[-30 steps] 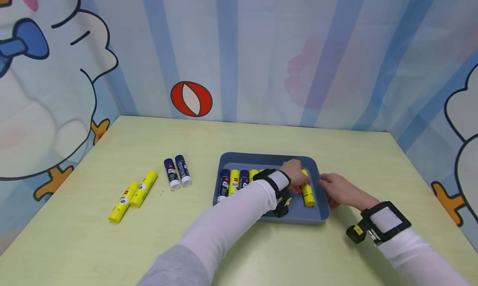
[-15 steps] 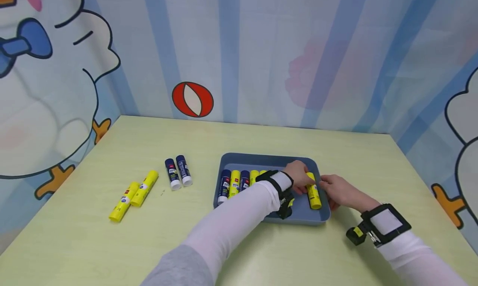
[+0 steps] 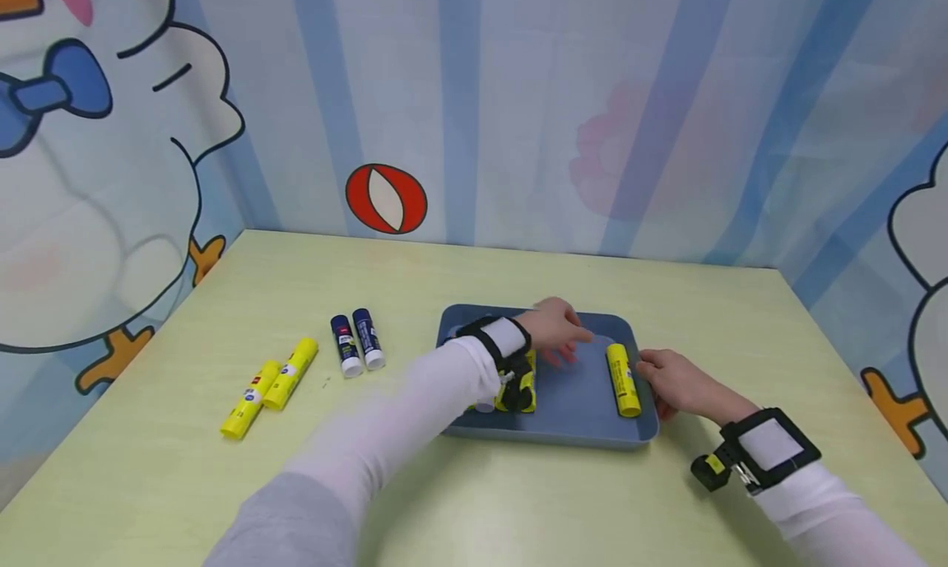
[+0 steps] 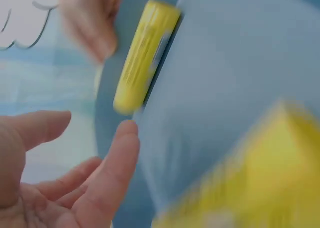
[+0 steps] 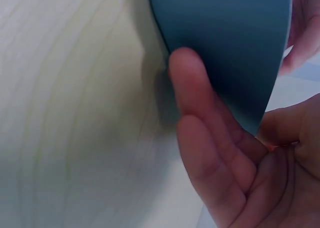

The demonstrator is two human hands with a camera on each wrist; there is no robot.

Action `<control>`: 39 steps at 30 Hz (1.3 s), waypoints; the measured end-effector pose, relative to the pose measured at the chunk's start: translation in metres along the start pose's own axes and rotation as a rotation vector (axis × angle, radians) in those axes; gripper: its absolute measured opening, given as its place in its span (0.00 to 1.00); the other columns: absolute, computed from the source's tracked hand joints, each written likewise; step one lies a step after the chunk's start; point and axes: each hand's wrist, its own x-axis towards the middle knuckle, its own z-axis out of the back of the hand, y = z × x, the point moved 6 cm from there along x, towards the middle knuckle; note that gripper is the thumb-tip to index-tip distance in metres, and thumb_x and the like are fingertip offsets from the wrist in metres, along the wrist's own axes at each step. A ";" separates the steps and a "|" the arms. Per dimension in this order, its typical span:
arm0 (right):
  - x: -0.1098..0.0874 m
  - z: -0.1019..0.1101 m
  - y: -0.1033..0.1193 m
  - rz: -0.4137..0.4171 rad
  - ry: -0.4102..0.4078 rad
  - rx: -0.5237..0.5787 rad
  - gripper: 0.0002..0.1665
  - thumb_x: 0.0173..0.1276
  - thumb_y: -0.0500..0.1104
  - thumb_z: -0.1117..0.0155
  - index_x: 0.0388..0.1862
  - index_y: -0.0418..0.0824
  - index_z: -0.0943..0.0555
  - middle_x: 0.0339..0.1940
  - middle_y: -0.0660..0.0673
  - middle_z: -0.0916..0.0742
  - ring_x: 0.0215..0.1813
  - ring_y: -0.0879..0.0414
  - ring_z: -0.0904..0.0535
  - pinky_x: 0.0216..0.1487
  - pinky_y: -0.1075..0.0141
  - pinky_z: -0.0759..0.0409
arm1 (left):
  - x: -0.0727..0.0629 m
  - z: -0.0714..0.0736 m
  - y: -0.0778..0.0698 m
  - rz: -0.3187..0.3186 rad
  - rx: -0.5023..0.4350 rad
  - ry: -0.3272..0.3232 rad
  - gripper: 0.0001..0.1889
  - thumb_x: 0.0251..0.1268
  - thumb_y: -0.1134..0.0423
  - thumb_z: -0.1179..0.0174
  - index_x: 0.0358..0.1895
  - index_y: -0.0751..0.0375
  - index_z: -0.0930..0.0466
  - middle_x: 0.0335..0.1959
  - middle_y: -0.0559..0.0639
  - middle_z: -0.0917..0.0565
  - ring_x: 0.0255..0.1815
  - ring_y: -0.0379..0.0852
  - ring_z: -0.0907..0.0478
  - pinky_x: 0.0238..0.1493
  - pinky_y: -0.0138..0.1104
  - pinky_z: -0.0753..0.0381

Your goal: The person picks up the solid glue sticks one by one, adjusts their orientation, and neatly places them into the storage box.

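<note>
A yellow glue stick [image 3: 624, 380] lies along the right wall of a blue-grey tray [image 3: 578, 423]. My left hand [image 3: 554, 328] hovers over the middle of the tray, its fingers spread and holding nothing. In the left wrist view, that hand's fingertips are a little short of the same glue stick [image 4: 147, 57]. My right hand [image 3: 681, 382] pinches the tray's right rim, with fingers [image 5: 192, 82] against the outer wall and the thumb behind the rim. My left arm largely hides a row of navy and yellow glue sticks in the left part of the tray.
Left of the tray, two navy glue sticks [image 3: 346, 346] lie side by side on the pale wooden table [image 3: 578, 509]. Two yellow glue sticks [image 3: 250, 400] lie farther left, touching. A printed cloth backdrop [image 3: 511, 123] stands behind the table.
The yellow glue stick has shifted right to the tray's wall. My left hand has let go of it and moved left. My right hand stays at the rim.
</note>
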 end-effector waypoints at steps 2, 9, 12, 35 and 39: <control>-0.001 -0.001 0.000 0.002 -0.001 -0.005 0.25 0.78 0.37 0.61 0.64 0.16 0.40 0.29 0.41 0.20 0.21 0.52 0.22 0.24 0.58 0.18 | -0.008 0.022 0.007 -0.027 -0.005 -0.015 0.19 0.70 0.59 0.41 0.58 0.68 0.27 0.41 0.62 0.16 0.35 0.52 0.15 0.32 0.38 0.15; -0.002 -0.001 0.004 0.025 -0.008 -0.014 0.20 0.78 0.37 0.61 0.58 0.21 0.33 0.26 0.42 0.22 0.21 0.52 0.22 0.23 0.59 0.19 | -0.062 0.094 0.023 -0.057 0.228 -0.133 0.18 0.71 0.55 0.42 0.56 0.64 0.25 0.44 0.61 0.17 0.40 0.55 0.17 0.36 0.40 0.17; -0.003 -0.001 0.005 0.041 -0.013 -0.038 0.18 0.77 0.37 0.60 0.54 0.23 0.31 0.26 0.43 0.21 0.20 0.52 0.22 0.23 0.59 0.19 | -0.088 0.115 0.033 -0.046 0.336 -0.178 0.18 0.70 0.54 0.42 0.55 0.62 0.24 0.44 0.59 0.18 0.40 0.56 0.18 0.37 0.38 0.19; -0.006 0.000 0.000 0.031 -0.003 -0.052 0.17 0.77 0.36 0.57 0.55 0.22 0.33 0.30 0.42 0.19 0.20 0.51 0.20 0.23 0.59 0.18 | -0.165 0.182 0.134 0.241 0.634 -0.497 0.34 0.67 0.52 0.40 0.55 0.83 0.43 0.20 0.57 0.29 0.20 0.50 0.28 0.21 0.35 0.33; -0.006 0.001 -0.001 0.010 -0.004 -0.054 0.18 0.78 0.36 0.57 0.56 0.22 0.34 0.31 0.41 0.19 0.20 0.51 0.20 0.24 0.59 0.18 | -0.159 0.177 0.142 0.263 0.637 -0.461 0.30 0.68 0.55 0.41 0.52 0.84 0.38 0.27 0.62 0.25 0.26 0.52 0.26 0.26 0.37 0.27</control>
